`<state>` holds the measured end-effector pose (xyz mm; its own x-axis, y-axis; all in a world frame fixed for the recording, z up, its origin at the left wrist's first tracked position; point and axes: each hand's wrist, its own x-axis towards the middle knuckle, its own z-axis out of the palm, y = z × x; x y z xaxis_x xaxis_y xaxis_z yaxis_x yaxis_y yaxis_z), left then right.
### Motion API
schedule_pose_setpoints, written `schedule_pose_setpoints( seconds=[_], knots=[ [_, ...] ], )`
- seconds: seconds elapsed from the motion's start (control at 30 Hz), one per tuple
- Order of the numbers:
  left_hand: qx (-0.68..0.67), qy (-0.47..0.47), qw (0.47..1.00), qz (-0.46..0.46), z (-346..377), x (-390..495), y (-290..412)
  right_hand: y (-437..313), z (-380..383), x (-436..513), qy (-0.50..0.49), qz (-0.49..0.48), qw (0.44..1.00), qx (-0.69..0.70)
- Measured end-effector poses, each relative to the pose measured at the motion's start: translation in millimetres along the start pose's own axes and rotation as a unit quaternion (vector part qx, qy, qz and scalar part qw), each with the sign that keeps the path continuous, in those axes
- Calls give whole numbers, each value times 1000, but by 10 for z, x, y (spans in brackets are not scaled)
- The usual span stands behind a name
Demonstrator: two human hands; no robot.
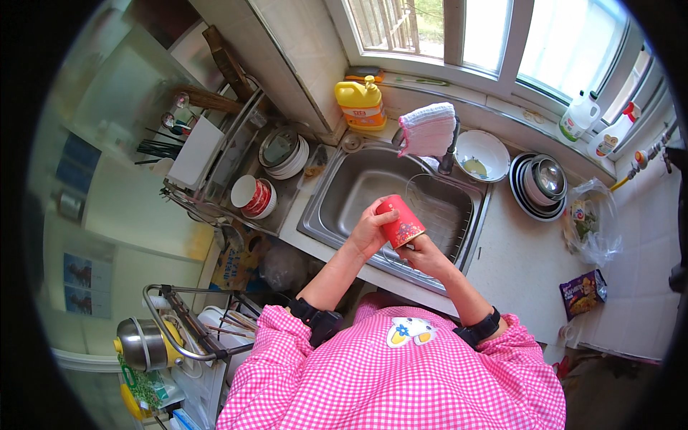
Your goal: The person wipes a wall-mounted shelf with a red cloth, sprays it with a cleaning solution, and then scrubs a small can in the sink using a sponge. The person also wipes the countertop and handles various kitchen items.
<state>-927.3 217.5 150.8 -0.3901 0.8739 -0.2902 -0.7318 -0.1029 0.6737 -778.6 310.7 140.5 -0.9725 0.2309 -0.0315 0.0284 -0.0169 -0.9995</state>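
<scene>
A red cylindrical canister (404, 223) with a floral pattern is held over the front of a stainless steel sink (349, 177). My left hand (371, 226) wraps around its side, the thumb lying across it. My right hand (422, 252) is at the canister's lower end, its fingers partly hidden there; whether they grip the rim or reach inside cannot be told. A pink and white cloth (427, 128) hangs over the faucet (449, 153) behind the canister. In the sink's right part sits a wire rack (451, 215).
Left of the sink, a dish rack holds stacked plates (293, 161) and red bowls (257, 196). A yellow detergent jug (361, 105) stands behind. To the right are a white basin (482, 150), nested metal bowls (537, 188), a plastic bag (588, 223) and a purple packet (583, 294).
</scene>
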Motion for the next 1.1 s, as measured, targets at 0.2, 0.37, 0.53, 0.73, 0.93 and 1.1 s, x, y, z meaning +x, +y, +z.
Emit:
schedule_pose_setpoints(
  seconds=[0.2,0.37,0.53,0.73,0.93,1.1],
  knots=[
    [-35,-52,998,23,-90,-21,-12,13,16,-47,-16,35,951,308],
    [-23,-46,999,17,-96,-34,-20,115,59,-16,47,-57,997,4],
    [34,18,999,10,-19,-79,40,120,82,6,38,-127,911,-391],
    [45,61,997,11,50,-60,26,29,98,-3,51,-140,876,-459],
    [60,57,996,20,57,-39,-44,88,136,12,33,-105,889,-444],
    [16,36,998,42,14,-36,-31,64,106,-6,4,23,994,106]
  ],
)
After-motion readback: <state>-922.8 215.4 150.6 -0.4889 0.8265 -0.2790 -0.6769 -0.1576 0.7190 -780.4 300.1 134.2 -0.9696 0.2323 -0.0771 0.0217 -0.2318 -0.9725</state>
